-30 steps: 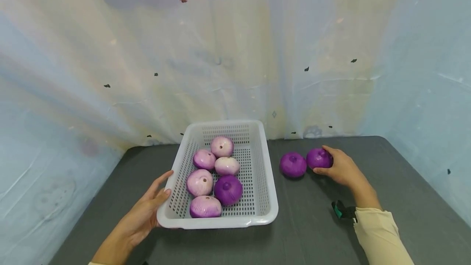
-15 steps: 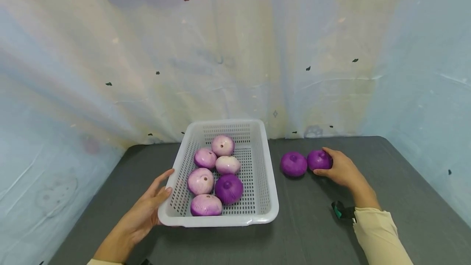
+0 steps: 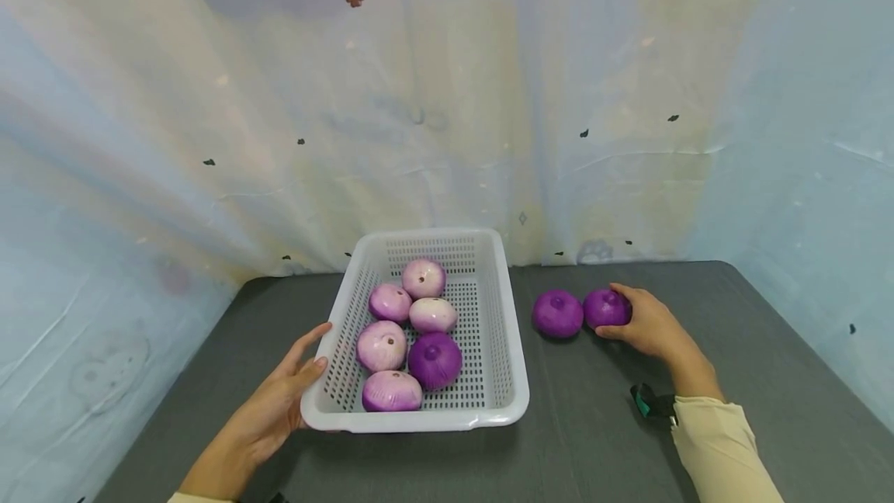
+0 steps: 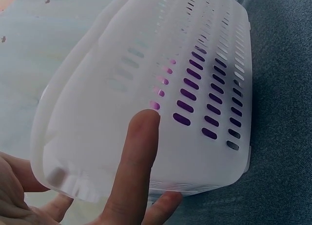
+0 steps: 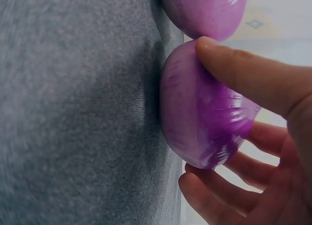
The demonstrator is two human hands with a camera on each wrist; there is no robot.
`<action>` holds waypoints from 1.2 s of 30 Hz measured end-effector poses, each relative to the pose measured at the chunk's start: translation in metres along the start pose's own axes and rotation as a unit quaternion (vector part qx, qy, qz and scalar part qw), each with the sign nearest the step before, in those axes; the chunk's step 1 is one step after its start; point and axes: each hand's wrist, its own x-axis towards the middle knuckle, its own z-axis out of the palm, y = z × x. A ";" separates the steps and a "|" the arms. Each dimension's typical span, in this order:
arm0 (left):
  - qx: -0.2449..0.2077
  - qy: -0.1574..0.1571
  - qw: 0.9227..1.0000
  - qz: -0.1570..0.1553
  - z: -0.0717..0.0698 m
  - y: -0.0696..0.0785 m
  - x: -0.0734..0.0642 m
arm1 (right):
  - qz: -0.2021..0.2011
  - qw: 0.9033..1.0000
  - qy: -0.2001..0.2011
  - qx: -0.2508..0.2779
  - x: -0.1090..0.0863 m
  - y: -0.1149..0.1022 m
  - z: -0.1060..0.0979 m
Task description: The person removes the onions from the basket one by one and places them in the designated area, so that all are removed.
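A white perforated plastic basket point(image 3: 514, 367) stands on the dark table with several onions inside: pale pink-and-white ones and a deep purple onion point(image 3: 434, 361). My left hand point(image 3: 268, 402) is at its near left corner, fingers mostly straight. In the left wrist view one fingertip point(image 4: 146, 120) touches the slotted wall. To the basket's right, two purple onions sit side by side. My right hand point(image 3: 649, 322) holds the right-hand onion point(image 3: 604, 309) between thumb and fingers. In the right wrist view that onion point(image 5: 195, 108) is low against the table, close to the other onion point(image 5: 207, 12).
The dark grey table point(image 3: 573, 425) extends to both sides of the basket. A pale patterned curtain point(image 3: 447, 99) hangs behind the table and along both sides. A black strap with a green patch point(image 3: 649, 402) is at my right wrist, by the sleeve cuff.
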 end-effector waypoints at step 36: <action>0.001 -0.015 1.000 0.000 -0.001 -0.001 -0.001 | -0.135 0.989 0.024 0.063 -0.032 -0.113 -0.023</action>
